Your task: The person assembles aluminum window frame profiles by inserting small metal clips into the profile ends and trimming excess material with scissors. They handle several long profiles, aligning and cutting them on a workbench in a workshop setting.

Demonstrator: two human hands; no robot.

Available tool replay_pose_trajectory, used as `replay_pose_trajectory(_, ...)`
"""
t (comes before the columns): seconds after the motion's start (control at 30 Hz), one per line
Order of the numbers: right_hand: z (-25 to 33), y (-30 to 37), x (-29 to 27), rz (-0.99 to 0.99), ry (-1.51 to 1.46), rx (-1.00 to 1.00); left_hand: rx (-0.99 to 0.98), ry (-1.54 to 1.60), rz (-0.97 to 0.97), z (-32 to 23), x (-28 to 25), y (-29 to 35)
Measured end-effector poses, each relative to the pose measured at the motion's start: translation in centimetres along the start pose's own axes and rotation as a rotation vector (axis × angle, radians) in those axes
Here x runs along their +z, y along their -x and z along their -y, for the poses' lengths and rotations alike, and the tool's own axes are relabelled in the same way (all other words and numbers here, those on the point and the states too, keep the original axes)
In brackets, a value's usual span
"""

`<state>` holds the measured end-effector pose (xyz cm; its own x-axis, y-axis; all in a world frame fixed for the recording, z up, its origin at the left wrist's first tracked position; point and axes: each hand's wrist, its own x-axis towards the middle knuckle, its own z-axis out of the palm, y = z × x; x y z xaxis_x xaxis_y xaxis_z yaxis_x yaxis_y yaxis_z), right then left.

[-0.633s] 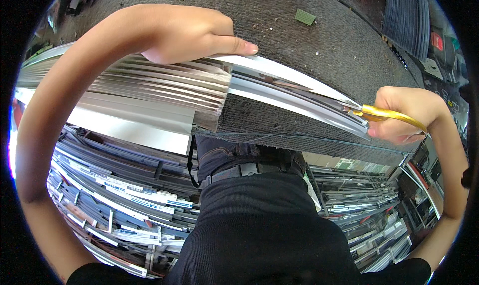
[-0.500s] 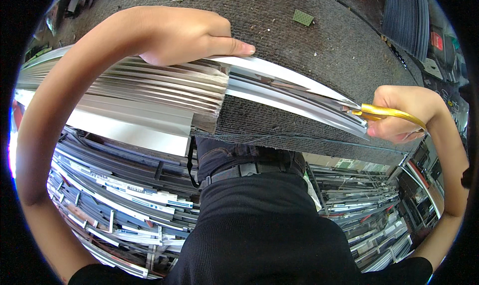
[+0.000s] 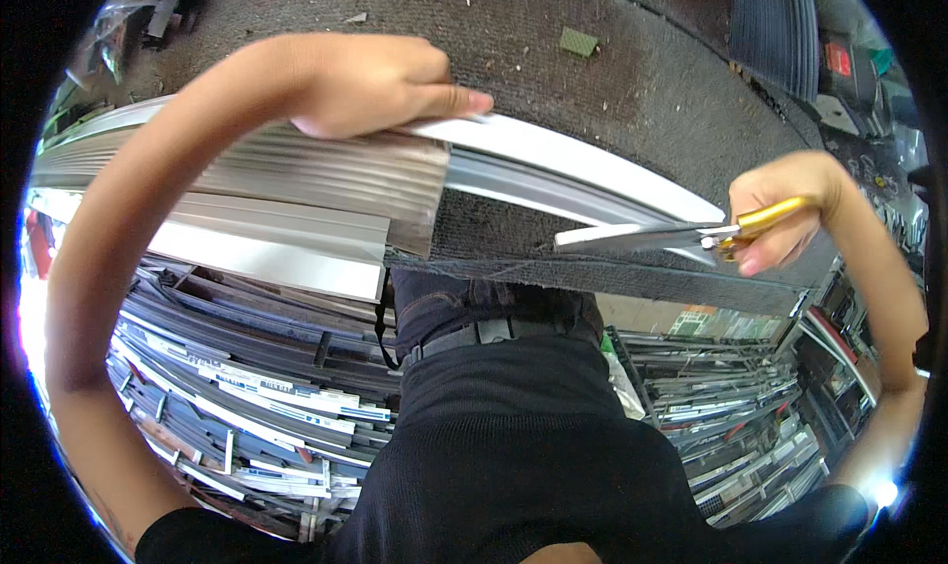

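Observation:
My left hand is closed at the upper edge of a stack of ribbed, pale strips, its thumb stretched along a white strip. That strip juts out to the right past the stack's end. Beneath it runs a grey-white channel profile. In my right hand is a pair of scissors with yellow handles, gripped by the handles. Their blades point left, below the strip's right end and across the profile, over the dark carpeted bench. The fingers of my left hand are partly hidden behind the hand.
Below the stack lies a wide white profile near the carpeted bench's front edge. A small green piece sits farther back. At the far right is a bundle of dark strips. Racks of long profiles fill the space below.
The scissors have come away from the white strip's right end, and their blades now show below it. The strip's white face has turned into view. My left hand keeps its hold.

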<state>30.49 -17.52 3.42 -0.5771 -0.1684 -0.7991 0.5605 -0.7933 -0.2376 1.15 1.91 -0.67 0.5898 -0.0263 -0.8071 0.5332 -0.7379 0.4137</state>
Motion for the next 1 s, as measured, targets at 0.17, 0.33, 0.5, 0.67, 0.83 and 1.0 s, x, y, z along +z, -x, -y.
replay_pose_trajectory(0.17,-1.7,3.5,1.5,-0.438,0.52,-0.193,0.022,0.045,-0.029,0.1,0.2,0.5)
replay_pose_trajectory(0.33,-1.9,4.8,3.9,-1.053,0.331,-0.014,-0.064,0.023,-0.157,0.4,0.8,0.3)
replay_pose_trajectory(0.5,-2.0,-0.3,4.0,-1.665,0.677,-0.176,-0.058,0.035,-0.172,0.7,1.1,0.3)
replay_pose_trajectory(0.67,-1.9,-4.2,2.7,-1.996,0.993,-0.346,-0.061,0.079,-0.136,0.3,0.7,0.5)
replay_pose_trajectory(0.83,-0.4,-5.7,6.0,-2.1,1.015,-0.602,-0.091,0.05,-0.153,-0.3,0.2,1.5)
replay_pose_trajectory(1.0,1.3,-3.1,5.0,-1.195,0.476,-0.436,0.149,-0.186,-0.65,-0.7,0.1,2.7)
